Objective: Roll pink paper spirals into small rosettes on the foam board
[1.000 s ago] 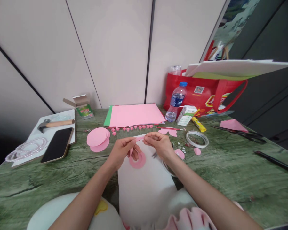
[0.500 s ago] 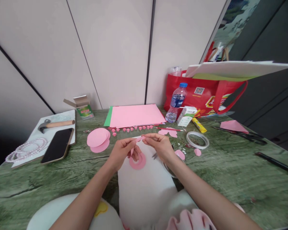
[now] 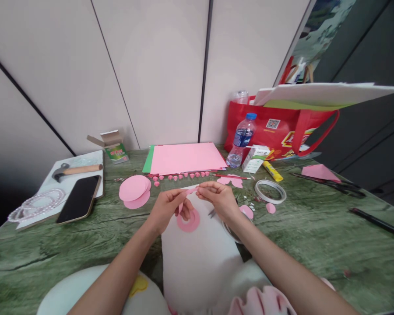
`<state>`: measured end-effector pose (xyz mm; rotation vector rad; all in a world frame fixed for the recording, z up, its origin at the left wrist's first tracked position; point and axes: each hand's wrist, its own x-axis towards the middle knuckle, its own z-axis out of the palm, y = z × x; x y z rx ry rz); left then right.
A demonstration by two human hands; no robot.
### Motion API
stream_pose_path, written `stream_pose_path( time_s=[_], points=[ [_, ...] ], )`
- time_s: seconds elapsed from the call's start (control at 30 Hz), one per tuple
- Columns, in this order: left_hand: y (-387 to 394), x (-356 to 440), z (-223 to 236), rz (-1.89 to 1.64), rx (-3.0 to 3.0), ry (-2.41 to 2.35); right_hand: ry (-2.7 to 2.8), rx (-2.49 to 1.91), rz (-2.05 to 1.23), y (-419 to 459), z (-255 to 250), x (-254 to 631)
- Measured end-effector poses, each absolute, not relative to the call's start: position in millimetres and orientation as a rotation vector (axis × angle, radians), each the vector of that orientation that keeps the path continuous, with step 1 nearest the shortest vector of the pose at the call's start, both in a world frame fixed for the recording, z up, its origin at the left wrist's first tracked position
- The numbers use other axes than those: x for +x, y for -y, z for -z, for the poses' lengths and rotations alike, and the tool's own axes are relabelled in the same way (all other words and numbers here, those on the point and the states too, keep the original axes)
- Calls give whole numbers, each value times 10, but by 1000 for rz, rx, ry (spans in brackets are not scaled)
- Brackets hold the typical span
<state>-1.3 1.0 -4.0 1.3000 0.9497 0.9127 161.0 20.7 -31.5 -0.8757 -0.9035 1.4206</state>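
Between the fingertips of both hands, a strip of pink paper (image 3: 191, 191) is stretched, one end hanging down into a curled spiral (image 3: 188, 225) above a white sheet (image 3: 197, 262). My left hand (image 3: 170, 209) is closed on the strip with bent fingers. Pinched on the strip's right end is my right hand (image 3: 219, 199), whose fingertips hide part of it. Beyond the hands runs a row of small pink rolled paper roses (image 3: 180, 176). Stacked pink paper circles (image 3: 134, 190) lie to the left.
Pink paper sheets (image 3: 187, 158) lie at the back. On the right are a tape roll (image 3: 282, 192), a glue stick (image 3: 272, 171), a water bottle (image 3: 241, 142), scissors (image 3: 335, 186) and a red bag (image 3: 265, 118). A phone (image 3: 79, 199) and hammer (image 3: 80, 169) lie left.
My right fingertips have shifted very slightly at the strip's end. Otherwise both hands and the things on the table look the same.
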Motion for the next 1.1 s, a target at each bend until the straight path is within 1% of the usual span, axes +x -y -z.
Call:
stream_pose_path(
  time_s=[0.33,0.8,1.1],
  points=[
    [-12,-20,50,-922,1303,-958,896,-870,-1394,-211,309,1602],
    [-14,-19,45,-919,1295,-958,914,-847,-1437,-214,331,1614],
    [-19,-20,62,-915,1302,-972,917,-887,-1389,-230,349,1614]
  ],
)
